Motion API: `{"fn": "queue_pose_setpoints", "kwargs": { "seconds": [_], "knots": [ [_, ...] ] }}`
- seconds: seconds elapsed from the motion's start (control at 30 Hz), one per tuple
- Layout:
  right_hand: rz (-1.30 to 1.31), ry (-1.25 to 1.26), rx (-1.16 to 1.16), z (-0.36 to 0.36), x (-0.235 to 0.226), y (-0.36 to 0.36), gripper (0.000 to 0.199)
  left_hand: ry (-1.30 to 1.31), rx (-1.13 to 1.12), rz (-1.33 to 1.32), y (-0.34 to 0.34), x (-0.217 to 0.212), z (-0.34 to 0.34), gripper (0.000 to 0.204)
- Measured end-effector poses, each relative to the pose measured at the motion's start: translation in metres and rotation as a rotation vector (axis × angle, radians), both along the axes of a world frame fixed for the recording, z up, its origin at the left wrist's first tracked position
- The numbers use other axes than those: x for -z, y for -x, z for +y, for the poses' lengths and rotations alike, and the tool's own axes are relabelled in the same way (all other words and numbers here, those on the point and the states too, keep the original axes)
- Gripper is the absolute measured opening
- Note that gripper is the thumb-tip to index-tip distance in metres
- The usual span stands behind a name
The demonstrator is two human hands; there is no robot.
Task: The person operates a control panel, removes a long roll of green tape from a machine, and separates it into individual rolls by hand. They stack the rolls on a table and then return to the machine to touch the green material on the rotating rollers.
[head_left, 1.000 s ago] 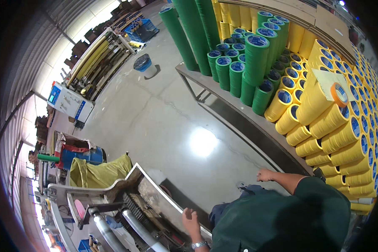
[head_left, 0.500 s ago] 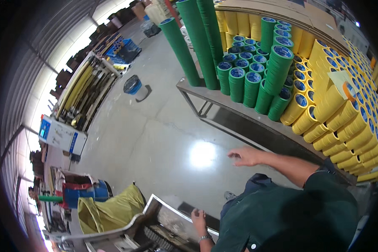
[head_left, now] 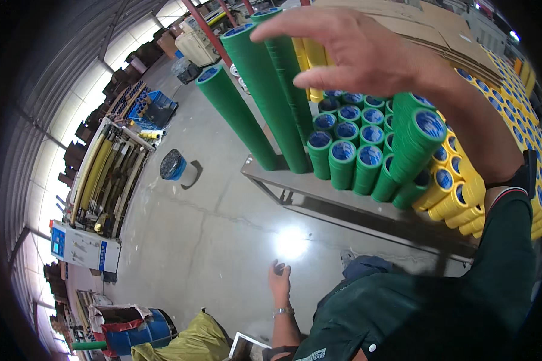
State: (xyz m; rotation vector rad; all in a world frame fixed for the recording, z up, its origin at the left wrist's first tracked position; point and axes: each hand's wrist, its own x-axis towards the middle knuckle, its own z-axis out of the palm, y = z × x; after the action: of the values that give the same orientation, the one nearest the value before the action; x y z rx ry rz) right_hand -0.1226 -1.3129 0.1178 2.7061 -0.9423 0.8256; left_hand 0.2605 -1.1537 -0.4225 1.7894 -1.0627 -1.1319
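The right hand (head_left: 364, 54), at the upper centre of the frame, is spread and grasps nothing; its fingertips overlap the tall green rolls (head_left: 265, 90), contact unclear. The left hand (head_left: 279, 281), below centre, curls loosely; whether it holds anything, I cannot tell. Right of centre, short green rolls (head_left: 342, 169) stand on the table (head_left: 255, 168), beside yellow rolls (head_left: 468, 213).

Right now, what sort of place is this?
Probably a factory workshop: green rolls and yellow rolls crowd a table, and a long machine with a white control box stands across the floor.
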Motion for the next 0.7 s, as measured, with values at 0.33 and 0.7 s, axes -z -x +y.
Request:
{"fn": "queue_pose_setpoints", "kwargs": {
  "seconds": [0.33, 0.7],
  "knots": [
    [0.07, 0.222, 0.053, -0.14, -0.018, -0.006, 0.077, 0.077, 0.268, 0.063, 0.062, 0.012, -0.229, 0.089],
    [0.083, 0.063, 0.189, -0.212, 0.004, -0.028, 0.041, 0.314, 0.661, -0.005, 0.124, 0.066, -0.435, 0.091]
  ]
}}
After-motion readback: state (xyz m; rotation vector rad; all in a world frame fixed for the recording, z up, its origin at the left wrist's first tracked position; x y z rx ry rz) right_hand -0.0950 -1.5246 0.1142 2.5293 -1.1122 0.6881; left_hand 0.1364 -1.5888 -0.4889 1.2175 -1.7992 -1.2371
